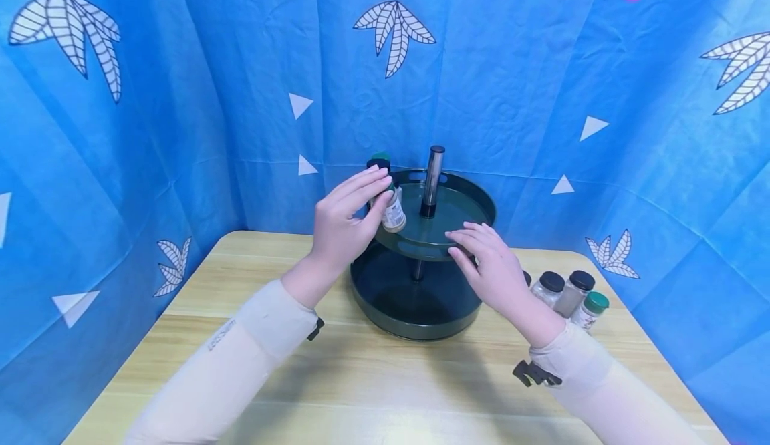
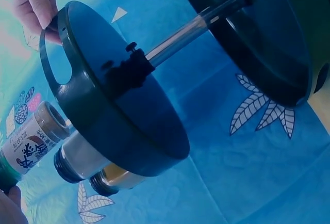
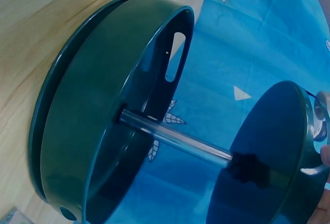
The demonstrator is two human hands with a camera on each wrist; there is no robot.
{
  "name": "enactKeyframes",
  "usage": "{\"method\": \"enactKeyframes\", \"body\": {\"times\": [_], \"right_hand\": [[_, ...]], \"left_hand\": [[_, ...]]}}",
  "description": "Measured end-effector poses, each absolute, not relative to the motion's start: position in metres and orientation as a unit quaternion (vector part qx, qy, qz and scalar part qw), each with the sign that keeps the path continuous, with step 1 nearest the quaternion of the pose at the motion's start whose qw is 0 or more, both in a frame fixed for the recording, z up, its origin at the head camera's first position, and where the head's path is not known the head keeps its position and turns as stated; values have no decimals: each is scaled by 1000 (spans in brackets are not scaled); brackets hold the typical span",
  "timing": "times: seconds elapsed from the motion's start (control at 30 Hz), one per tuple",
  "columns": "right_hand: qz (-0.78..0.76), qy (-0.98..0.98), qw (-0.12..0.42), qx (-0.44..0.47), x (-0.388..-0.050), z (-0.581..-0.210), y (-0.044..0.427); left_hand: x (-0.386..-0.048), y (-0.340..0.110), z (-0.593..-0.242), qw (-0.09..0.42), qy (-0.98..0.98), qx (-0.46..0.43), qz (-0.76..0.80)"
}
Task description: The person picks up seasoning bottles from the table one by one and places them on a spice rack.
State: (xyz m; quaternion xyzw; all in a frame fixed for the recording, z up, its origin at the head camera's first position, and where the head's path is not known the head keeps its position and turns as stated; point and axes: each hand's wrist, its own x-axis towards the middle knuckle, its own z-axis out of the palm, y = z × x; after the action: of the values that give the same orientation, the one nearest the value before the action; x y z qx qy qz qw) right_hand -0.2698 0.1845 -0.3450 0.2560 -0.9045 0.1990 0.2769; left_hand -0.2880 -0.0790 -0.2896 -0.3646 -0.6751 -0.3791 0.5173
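Note:
My left hand point(image 1: 349, 218) pinches a spice jar point(image 1: 394, 214) by its green-capped end, its clear base tipped over the upper tray's left side. In the left wrist view this labelled jar point(image 2: 33, 149) is beside the upper tray point(image 2: 77, 105). Two black-capped jars stand on that tray, one pale point(image 2: 85, 154) and one with yellowish contents point(image 2: 121, 176). My right hand point(image 1: 490, 268) holds the upper tray's front-right rim, its fingers over the edge and thumb outside. The dark green two-tier rack has a metal centre post point(image 1: 433, 174); its lower tray point(image 1: 415, 328) rests on the table.
Several jars are grouped on the table's right side, including black-capped ones point(image 1: 550, 284) and a green-capped one point(image 1: 591, 308); my right hand partly hides the group. The wooden table point(image 1: 373, 391) meets a blue patterned curtain point(image 1: 511, 97) behind and at both sides.

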Motion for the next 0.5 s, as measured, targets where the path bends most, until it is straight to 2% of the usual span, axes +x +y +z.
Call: {"method": "enactKeyframes", "body": {"times": [0.5], "right_hand": [[201,-906,275,251,-268,-344,184]], "left_hand": [[-290,-71,-290,495,-702,-366,-359]]}}
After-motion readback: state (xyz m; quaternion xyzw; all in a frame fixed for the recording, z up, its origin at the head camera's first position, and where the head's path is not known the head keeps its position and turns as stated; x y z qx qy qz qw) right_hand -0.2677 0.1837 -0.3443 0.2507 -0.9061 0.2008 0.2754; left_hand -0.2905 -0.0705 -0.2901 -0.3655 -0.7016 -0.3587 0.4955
